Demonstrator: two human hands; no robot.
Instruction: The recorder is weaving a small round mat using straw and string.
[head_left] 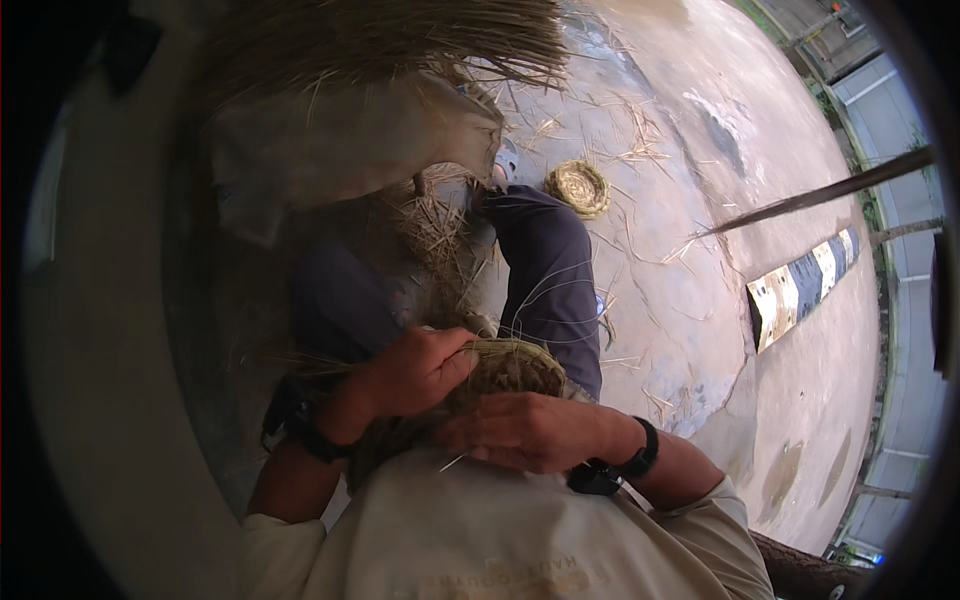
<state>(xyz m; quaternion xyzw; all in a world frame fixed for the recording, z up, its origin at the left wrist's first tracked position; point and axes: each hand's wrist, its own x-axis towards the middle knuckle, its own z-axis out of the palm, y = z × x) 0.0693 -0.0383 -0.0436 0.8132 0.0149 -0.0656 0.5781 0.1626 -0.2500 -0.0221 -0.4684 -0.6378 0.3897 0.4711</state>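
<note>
A coiled straw basket point(515, 372) rests in my lap against my shirt. My left hand point(430, 372) is closed on the basket's left rim, with loose straws sticking out to the left beneath it. In front of the basket's near side is my right hand point(530, 432), its fingers pressed together. A thin, pale needle-like piece point(453, 463) pokes out by its fingertips, which are partly blurred. A fine pale thread point(545, 290) loops up from the basket over my right knee. My hands hide much of the basket's near wall.
A small round straw basket point(579, 189) lies on the concrete floor ahead. A big bundle of straw point(400, 40) sits on a cloth-covered support point(350, 150) at the far left. Scattered straw point(435, 230) lies between my feet. A striped barrier point(803, 285) and a slanting pole point(820, 190) are at right.
</note>
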